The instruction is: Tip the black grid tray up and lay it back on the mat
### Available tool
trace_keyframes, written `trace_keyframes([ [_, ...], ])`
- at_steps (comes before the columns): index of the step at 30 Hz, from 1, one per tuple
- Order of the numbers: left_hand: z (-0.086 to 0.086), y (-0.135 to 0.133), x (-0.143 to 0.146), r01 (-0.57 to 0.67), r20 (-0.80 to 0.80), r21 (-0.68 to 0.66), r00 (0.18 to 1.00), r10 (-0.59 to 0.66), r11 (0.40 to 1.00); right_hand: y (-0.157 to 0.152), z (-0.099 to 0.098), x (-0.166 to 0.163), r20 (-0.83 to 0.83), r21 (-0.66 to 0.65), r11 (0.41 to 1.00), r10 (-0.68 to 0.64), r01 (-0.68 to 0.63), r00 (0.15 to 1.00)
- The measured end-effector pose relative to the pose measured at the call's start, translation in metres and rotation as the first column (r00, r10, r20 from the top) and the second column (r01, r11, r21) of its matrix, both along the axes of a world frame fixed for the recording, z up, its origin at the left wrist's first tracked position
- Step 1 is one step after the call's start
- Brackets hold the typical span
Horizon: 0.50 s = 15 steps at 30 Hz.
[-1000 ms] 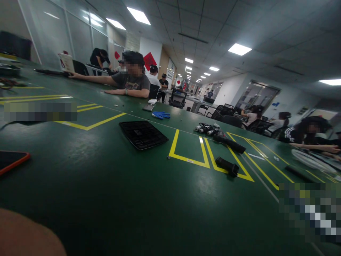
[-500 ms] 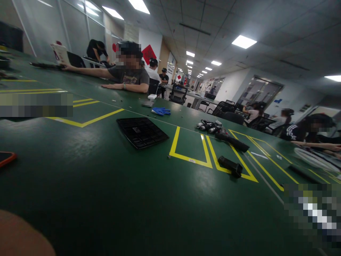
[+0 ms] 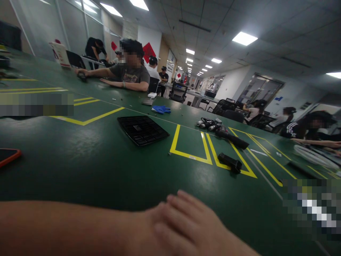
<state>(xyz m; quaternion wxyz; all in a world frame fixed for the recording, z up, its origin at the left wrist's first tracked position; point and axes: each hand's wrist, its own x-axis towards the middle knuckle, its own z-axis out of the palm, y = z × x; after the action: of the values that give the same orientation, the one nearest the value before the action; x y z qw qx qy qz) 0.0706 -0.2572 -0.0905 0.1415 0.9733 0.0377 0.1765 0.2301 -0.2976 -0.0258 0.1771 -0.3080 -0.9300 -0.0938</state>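
From the left, my left forearm lies across the bottom of the view, and my left hand (image 3: 141, 227) meets my right hand (image 3: 197, 224) at the bottom centre. The fingers of my right hand are close together and folded over my left hand. Most of the left hand's fingers are hidden beneath it. No object shows in either hand. Beyond them on the green table (image 3: 87, 177) lie a black ribbed tray-like panel (image 3: 142, 130) and a short black blocky part (image 3: 229, 163).
A phone with an orange edge (image 3: 9, 156) lies at left. Farther back are a blue glove (image 3: 161, 109), silver-ended cylinders with cables (image 3: 209, 124) and a long black piece (image 3: 234, 139). Yellow tape (image 3: 191, 156) marks the table. A person (image 3: 130, 71) sits across, and others sit at right.
Both my hands have come into view at the bottom and joined. The person across has drawn the outstretched arm back, with a dark object at that hand.
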Motion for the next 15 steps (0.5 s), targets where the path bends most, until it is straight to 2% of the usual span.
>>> trace_keyframes([
  [1, 0.02, 0.023, 0.005, -0.02, -0.006, 0.028, 1.0, 0.02, 0.999, 0.012, 0.001, 0.021, 0.052, 0.023, 0.997, -0.074, 0.073, 0.996],
  [2, 0.038, 0.046, 0.01, -0.062, -0.008, 0.065, 0.998, 0.063, 0.996, 0.023, 0.002, 0.045, 0.051, 0.112, 0.979, -0.177, 0.171, 0.983],
  [3, 0.054, 0.068, 0.013, -0.113, -0.02, 0.117, 0.993, 0.116, 0.987, 0.033, 0.002, 0.069, 0.002, 0.202, 0.932, -0.308, 0.301, 0.951],
  [5, 0.073, 0.104, 0.016, -0.299, 0.044, 0.192, 0.954, 0.296, 0.935, 0.048, 0.0, 0.115, -0.137, 0.303, 0.766, -0.554, 0.567, 0.821],
  [6, 0.077, 0.118, 0.017, -0.367, 0.063, 0.222, 0.93, 0.362, 0.904, 0.054, -0.002, 0.134, -0.197, 0.318, 0.666, -0.65, 0.675, 0.734],
  [8, 0.077, 0.134, 0.017, -0.455, 0.049, 0.251, 0.887, 0.458, 0.854, 0.062, -0.009, 0.162, -0.208, 0.307, 0.496, -0.798, 0.812, 0.566],
  [10, 0.073, 0.139, 0.017, -0.481, -0.018, 0.258, 0.865, 0.502, 0.838, 0.065, -0.016, 0.176, -0.135, 0.235, 0.394, -0.892, 0.889, 0.431],
  [12, 0.071, 0.137, 0.018, -0.479, -0.064, 0.252, 0.859, 0.509, 0.841, 0.067, -0.021, 0.18, -0.036, 0.138, 0.368, -0.926, 0.92, 0.375],
  [15, 0.074, 0.136, 0.019, -0.494, -0.027, 0.152, 0.864, 0.503, 0.856, 0.068, -0.022, 0.18, 0.024, 0.055, 0.388, -0.921, 0.92, 0.388],
])
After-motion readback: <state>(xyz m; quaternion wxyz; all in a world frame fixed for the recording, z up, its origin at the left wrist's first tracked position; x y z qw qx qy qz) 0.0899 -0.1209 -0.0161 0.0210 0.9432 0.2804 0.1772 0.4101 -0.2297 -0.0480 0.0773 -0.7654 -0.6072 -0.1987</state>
